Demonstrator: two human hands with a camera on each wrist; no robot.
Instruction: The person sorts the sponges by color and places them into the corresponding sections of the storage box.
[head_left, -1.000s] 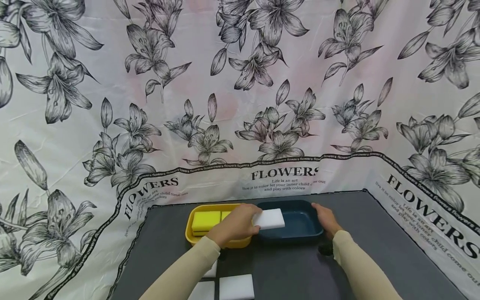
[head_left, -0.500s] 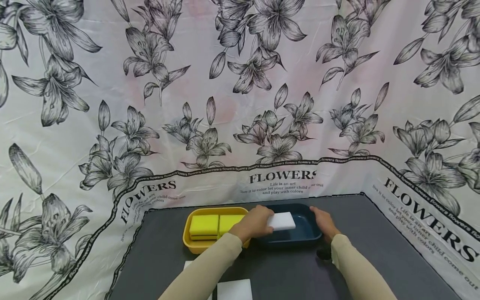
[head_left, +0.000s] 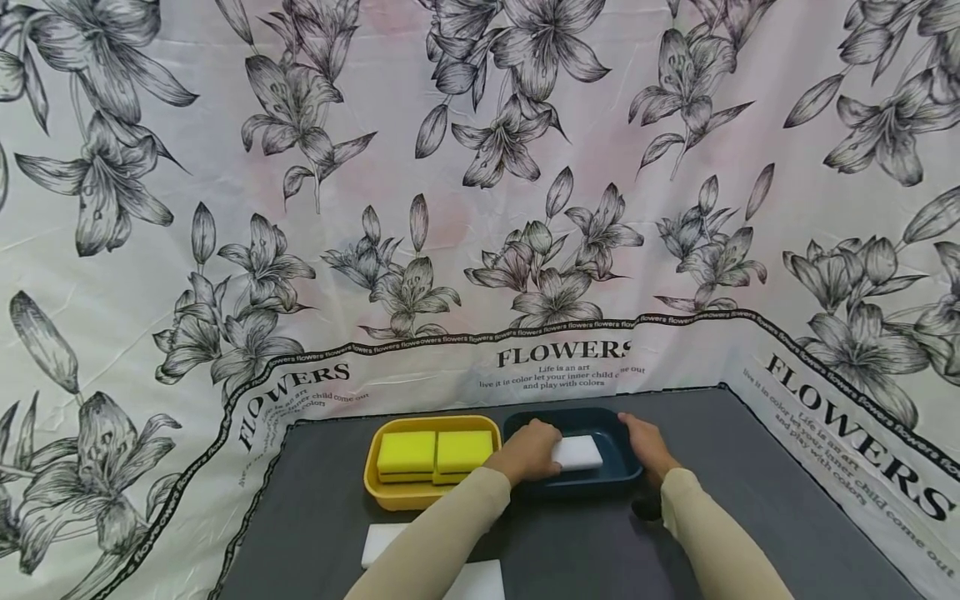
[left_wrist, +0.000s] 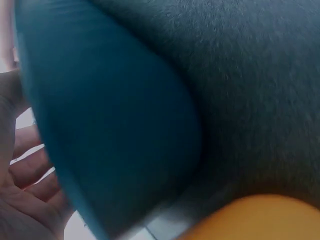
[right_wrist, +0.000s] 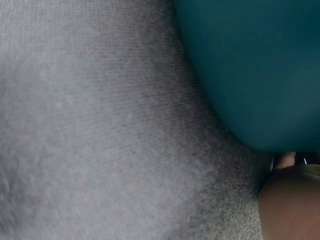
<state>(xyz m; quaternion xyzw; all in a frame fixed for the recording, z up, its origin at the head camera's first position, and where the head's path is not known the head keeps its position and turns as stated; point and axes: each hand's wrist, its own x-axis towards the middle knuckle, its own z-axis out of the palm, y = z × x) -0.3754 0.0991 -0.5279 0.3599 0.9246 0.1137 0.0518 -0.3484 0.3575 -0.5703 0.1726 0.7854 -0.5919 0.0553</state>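
Observation:
In the head view my left hand [head_left: 534,451] grips one end of a white sponge block [head_left: 579,454], low inside the dark blue tray [head_left: 573,488]. My right hand [head_left: 647,446] holds that tray by its right end. The left wrist view has the tray's outer wall [left_wrist: 115,125] in front of the left hand's curled fingers [left_wrist: 35,170]; the sponge itself is hidden there. From the right wrist, the tray's wall [right_wrist: 265,75] fills the upper right, with part of the right hand [right_wrist: 292,202] close below it.
Left of the blue tray stands a yellow tray [head_left: 408,500] holding yellow sponges [head_left: 407,450]. More white blocks [head_left: 381,540] lie on the grey table [head_left: 585,550] nearer the front, partly behind the left sleeve [head_left: 435,542]. A flower-print cloth [head_left: 480,250] hangs along the back and sides.
My left hand has carried the white sponge block rightward from the blue tray's left edge and down into it. The right hand has stayed at the tray's right end.

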